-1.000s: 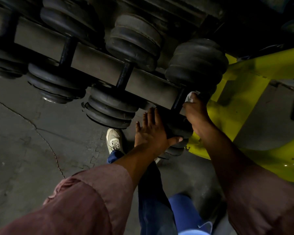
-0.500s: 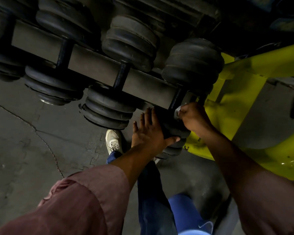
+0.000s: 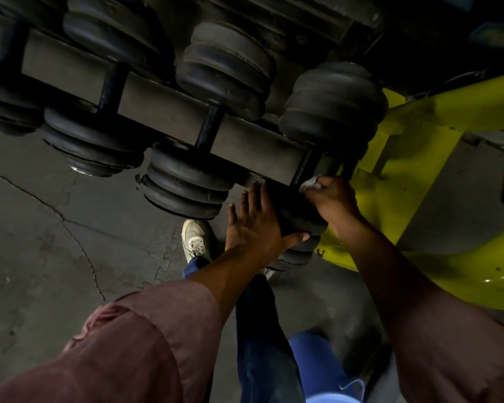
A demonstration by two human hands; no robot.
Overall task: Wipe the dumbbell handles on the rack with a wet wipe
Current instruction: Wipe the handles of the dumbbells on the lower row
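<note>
Grey concrete floor w/ long crack running diagonally, left side. Interlocking mat edge, jigsaw-cut, just beside a cream sneaker w/ white laces, toe pointing up-frame. Blue jeans leg below the shoe, darker denim; brighter blue fabric next to it at bottom centre. Dusty-pink sleeve bunched at lower left. Bright yellow-green metal frame at right, chipped paint in spots, glare on lower curve. Top right very dark, can't make out.
</note>
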